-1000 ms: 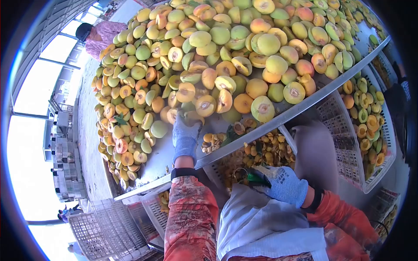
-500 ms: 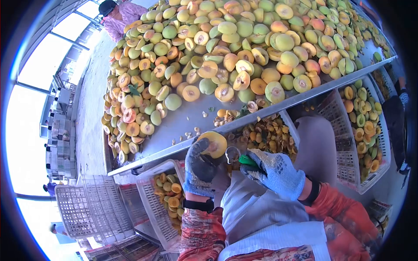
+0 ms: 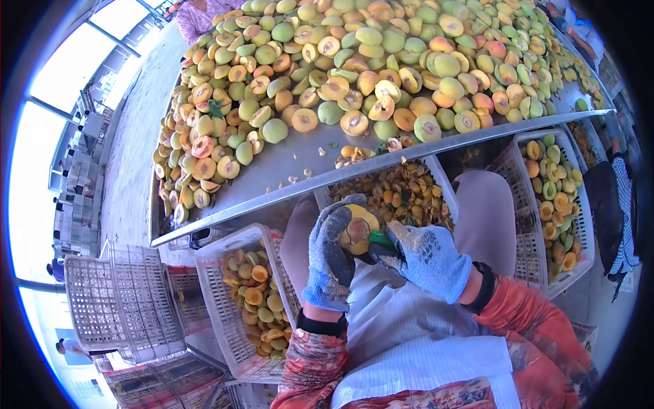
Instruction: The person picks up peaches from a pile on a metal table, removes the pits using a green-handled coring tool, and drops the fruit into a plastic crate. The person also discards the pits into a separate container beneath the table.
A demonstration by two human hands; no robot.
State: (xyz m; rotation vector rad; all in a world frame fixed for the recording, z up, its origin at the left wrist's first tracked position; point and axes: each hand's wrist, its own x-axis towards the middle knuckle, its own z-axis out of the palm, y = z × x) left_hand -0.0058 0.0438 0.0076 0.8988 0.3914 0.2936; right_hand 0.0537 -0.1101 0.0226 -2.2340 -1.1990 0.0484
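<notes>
My left hand (image 3: 325, 262), in a blue and dark grey work glove, holds a yellow peach half (image 3: 359, 225) with its cut face and brown centre showing. Gripped in my gloved right hand (image 3: 434, 260) is a green-handled pitting tool (image 3: 380, 239). Its tip meets the peach half; the metal loop, seen earlier, is now hidden. Both hands are close together above my lap. Just beyond them, a crate of scraps (image 3: 446, 184) holds peach pieces and pits under the table edge.
A metal table (image 3: 300, 153) carries a large heap of halved peaches (image 3: 368, 61). Crates of peach halves stand at my left (image 3: 211, 290) and right (image 3: 587, 255). Stacked empty crates (image 3: 126, 300) are farther left. Another person's sleeve (image 3: 197, 19) shows at the far table side.
My right hand has brought the pitting tool against the peach half. Both hands have come together, with the left one turned and shifted right. The view has tilted slightly downward.
</notes>
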